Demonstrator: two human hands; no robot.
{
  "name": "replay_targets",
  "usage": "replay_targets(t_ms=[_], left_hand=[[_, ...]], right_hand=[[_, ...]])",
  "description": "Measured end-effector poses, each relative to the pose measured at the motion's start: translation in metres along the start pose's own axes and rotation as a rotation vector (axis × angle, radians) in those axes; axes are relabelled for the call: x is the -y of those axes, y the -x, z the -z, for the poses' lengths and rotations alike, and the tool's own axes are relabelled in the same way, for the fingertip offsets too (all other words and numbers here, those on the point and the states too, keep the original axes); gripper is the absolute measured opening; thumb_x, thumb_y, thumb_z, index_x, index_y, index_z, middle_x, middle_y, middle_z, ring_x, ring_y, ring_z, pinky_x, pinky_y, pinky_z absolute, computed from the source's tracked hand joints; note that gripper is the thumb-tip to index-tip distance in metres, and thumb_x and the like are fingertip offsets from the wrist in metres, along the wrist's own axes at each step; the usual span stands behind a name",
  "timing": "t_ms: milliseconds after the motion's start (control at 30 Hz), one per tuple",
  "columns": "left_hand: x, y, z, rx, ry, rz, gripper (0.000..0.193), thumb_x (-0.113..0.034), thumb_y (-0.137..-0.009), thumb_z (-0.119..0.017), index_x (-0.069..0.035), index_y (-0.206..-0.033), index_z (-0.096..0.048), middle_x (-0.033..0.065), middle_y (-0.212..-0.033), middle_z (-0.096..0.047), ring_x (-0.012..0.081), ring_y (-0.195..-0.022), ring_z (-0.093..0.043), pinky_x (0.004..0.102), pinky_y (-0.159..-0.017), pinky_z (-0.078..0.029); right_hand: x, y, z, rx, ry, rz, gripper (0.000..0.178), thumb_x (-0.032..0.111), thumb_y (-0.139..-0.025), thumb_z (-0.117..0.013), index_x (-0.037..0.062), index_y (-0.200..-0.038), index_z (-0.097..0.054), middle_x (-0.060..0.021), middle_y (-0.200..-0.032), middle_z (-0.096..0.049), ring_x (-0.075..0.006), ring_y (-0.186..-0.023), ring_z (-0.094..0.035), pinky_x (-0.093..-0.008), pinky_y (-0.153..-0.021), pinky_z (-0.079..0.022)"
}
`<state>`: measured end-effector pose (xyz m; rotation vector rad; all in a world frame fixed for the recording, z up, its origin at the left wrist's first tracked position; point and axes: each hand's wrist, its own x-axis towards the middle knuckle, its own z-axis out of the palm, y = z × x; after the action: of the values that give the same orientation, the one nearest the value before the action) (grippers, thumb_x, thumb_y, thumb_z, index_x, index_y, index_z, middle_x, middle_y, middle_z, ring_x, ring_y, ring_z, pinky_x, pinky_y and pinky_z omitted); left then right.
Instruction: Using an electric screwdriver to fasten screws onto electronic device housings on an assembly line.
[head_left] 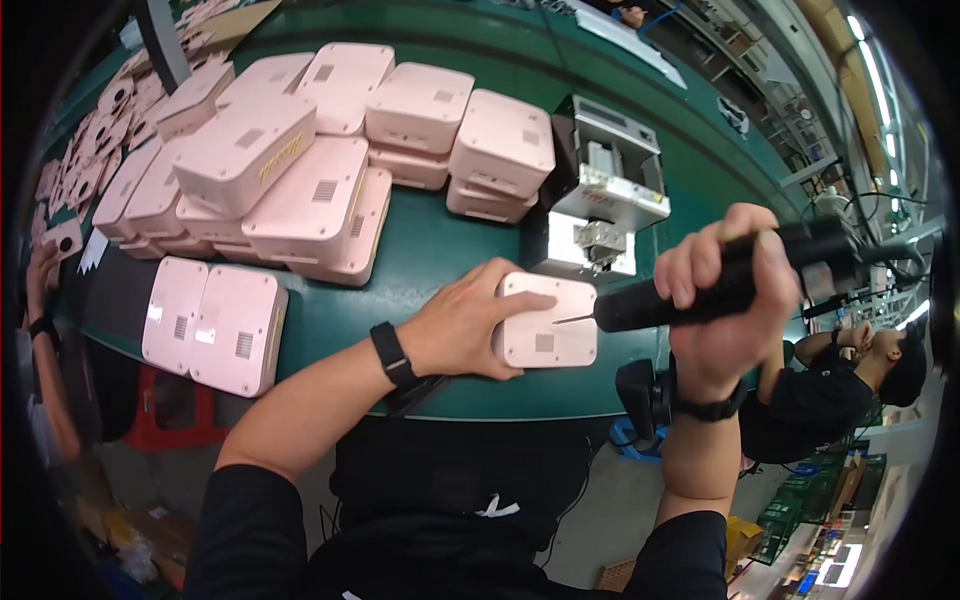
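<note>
A pale pink box-shaped housing [565, 343] with rounded corners, corner screw holes and a small vent grille lies on the green table. My left hand [465, 322] grips its left side, thumb laid over the top face and fingers round the edge. In my right hand [725, 290] is a black electric screwdriver [640, 304], my fingers wrapped round its body. Its thin bit points left over the housing's top face; whether the tip touches the surface I cannot tell.
Stacked pink housings [310, 205] fill the table's back left; two more [238, 325] stand nearer. A screw feeder [605, 160] sits beyond my work. Loose pink panels [95, 150] pile up far left. A co-worker [830, 390] is at right, another person's arm [45, 350] at left.
</note>
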<state>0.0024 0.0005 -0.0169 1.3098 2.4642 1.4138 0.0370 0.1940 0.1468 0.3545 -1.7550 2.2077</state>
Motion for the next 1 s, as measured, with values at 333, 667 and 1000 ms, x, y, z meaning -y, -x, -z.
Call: replay_targets(t_ms=[333, 667, 1000], left_hand=[[0.001, 0.001, -0.004, -0.011, -0.017, 0.011, 0.075, -0.027, -0.059, -0.088, -0.024, -0.129, -0.061, 0.0138, -0.122, -0.05, 0.0343, -0.112, -0.056, 0.0417, -0.093, -0.051], [0.008, 0.007, -0.009, -0.058, 0.01, 0.017, 0.072, -0.027, -0.059, -0.087, -0.021, -0.127, -0.063, 0.0164, -0.121, -0.05, 0.036, -0.112, -0.056, 0.0424, -0.093, -0.051], [0.01, 0.01, -0.018, -0.12, 0.006, 0.0, 0.068, -0.029, -0.061, -0.087, -0.02, -0.125, -0.065, 0.0172, -0.121, -0.051, 0.036, -0.111, -0.057, 0.042, -0.093, -0.051]], right_hand=[[0.021, 0.041, -0.047, 0.078, 0.024, -0.214, 0.052, 0.041, -0.083, -0.075, 0.0058, -0.106, -0.044, -0.0095, -0.074, -0.054, -0.0195, -0.063, -0.052, -0.0344, -0.063, -0.047], [-0.008, 0.05, -0.052, 0.084, 0.093, -0.188, 0.055, 0.045, -0.081, -0.077, 0.007, -0.102, -0.043, -0.0081, -0.072, -0.053, -0.0202, -0.06, -0.051, -0.0366, -0.062, -0.046], [-0.02, 0.048, -0.047, 0.167, 0.142, 0.036, 0.04, 0.044, -0.09, -0.056, 0.0067, -0.096, -0.041, -0.0037, -0.066, -0.048, -0.0134, -0.046, -0.043, -0.0296, -0.048, -0.039]])
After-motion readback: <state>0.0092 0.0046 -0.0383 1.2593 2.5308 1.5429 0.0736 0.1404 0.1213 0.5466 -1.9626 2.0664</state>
